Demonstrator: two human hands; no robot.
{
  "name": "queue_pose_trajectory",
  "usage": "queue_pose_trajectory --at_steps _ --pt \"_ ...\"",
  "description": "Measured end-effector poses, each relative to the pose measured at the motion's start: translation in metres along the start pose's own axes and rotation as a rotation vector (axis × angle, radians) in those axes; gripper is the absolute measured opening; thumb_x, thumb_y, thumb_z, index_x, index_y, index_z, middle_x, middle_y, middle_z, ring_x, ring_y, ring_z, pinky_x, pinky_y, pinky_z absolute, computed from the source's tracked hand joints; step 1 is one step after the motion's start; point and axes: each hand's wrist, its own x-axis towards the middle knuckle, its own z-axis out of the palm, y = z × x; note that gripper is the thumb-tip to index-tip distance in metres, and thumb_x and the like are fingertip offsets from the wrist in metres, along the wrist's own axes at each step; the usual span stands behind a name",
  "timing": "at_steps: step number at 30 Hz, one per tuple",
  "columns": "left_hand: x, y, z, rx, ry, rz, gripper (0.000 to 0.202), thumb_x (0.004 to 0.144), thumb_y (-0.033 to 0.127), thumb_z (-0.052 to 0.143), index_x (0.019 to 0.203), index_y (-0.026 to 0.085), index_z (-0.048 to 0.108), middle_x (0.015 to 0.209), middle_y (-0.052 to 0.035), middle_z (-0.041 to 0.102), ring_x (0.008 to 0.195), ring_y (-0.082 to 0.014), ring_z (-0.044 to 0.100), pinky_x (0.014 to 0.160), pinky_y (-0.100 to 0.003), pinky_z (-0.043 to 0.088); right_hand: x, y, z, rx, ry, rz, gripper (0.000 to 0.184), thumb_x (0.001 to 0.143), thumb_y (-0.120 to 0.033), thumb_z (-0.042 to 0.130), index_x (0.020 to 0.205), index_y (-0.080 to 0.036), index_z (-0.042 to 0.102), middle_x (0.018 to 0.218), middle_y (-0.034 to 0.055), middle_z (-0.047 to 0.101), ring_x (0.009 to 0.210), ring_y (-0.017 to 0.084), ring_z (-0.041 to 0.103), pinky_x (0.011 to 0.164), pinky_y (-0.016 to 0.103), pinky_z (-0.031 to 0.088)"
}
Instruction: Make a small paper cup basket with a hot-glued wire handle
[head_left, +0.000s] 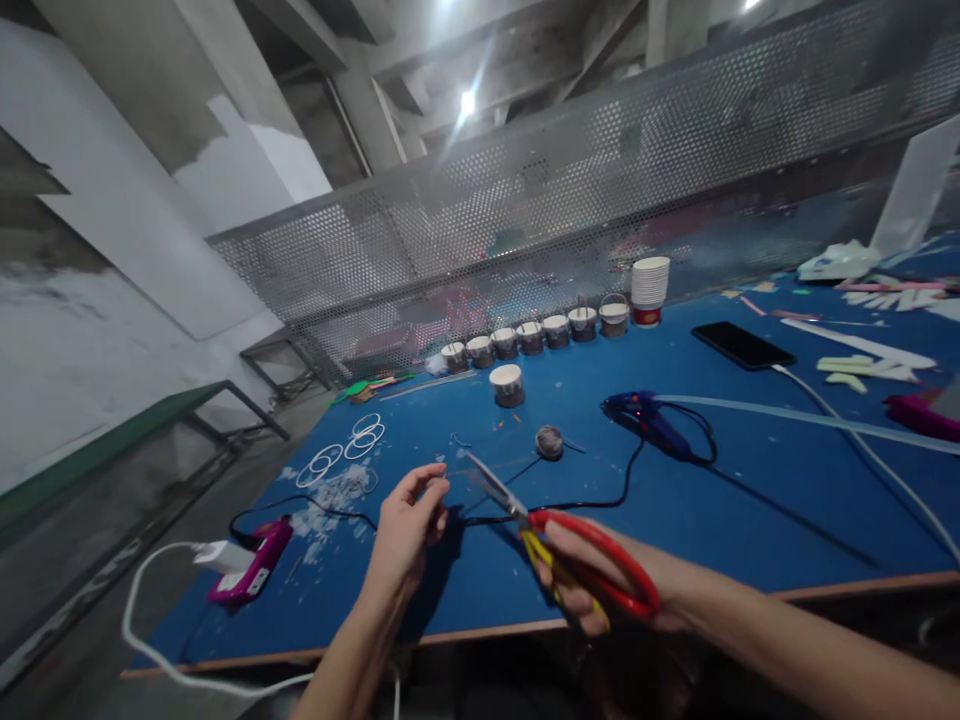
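Observation:
My right hand grips red-and-yellow-handled scissors, blades pointing up-left toward my left hand. My left hand is held above the blue table, fingers pinched together on a thin strand that is hard to make out. A thin dark thread seems to run from there to a small grey ball of twine lying on the table a little beyond the scissor tips.
A blue glue gun with a black cable lies right of centre. A row of paper cups, one lone cup, a cup stack, a black phone, white rings and a magenta power strip are on the table.

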Motion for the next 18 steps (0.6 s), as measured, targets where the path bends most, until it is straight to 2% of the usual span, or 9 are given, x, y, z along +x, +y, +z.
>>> queue_pose_trajectory --at_steps 3,7,10,14,18 --pt "-0.009 0.004 0.004 -0.02 0.013 -0.003 0.032 0.059 0.032 0.072 0.083 0.018 0.056 0.052 0.0094 0.046 0.034 -0.0038 0.038 0.033 -0.014 0.022 0.004 0.019 0.01 0.042 0.003 0.055 0.055 0.076 -0.071 0.043 0.076 -0.016 0.05 0.045 -0.0064 0.043 0.036 0.004 0.038 0.039 0.015 0.035" --pt "-0.021 0.009 0.009 -0.001 0.008 -0.039 0.027 0.061 0.034 0.07 0.077 0.019 0.055 0.044 0.0104 0.042 0.035 -0.0041 0.038 0.035 -0.013 0.024 0.013 0.022 0.019 0.056 0.069 0.027 0.054 0.078 -0.071 0.041 0.074 -0.017 0.048 0.044 -0.0075 0.04 0.035 0.004 0.037 0.037 0.014 0.036" --pt "-0.025 0.009 0.011 -0.004 0.005 -0.051 0.028 0.061 0.035 0.071 0.078 0.019 0.056 0.043 0.0102 0.043 0.034 -0.0041 0.037 0.035 -0.014 0.023 0.017 0.019 0.022 0.063 0.107 -0.01 0.05 0.077 -0.069 0.046 0.078 -0.019 0.045 0.052 -0.008 0.042 0.036 0.003 0.035 0.037 0.013 0.036" --pt "-0.026 0.006 0.014 -0.011 -0.012 -0.051 0.029 0.059 0.036 0.071 0.075 0.018 0.056 0.041 0.0103 0.042 0.034 -0.004 0.035 0.035 -0.014 0.021 0.02 0.021 0.022 0.036 0.087 -0.071 0.048 0.074 -0.067 0.053 0.087 -0.022 0.042 0.067 -0.0076 0.045 0.039 0.0 0.035 0.036 0.011 0.034" --pt "-0.025 0.002 0.015 -0.025 -0.024 -0.038 0.03 0.059 0.038 0.072 0.076 0.018 0.056 0.043 0.0102 0.043 0.034 -0.0043 0.035 0.035 -0.015 0.021 0.021 0.025 0.022 -0.036 0.09 -0.103 0.048 0.075 -0.068 0.05 0.088 -0.023 0.039 0.068 -0.0085 0.043 0.038 -0.001 0.032 0.035 0.009 0.031"
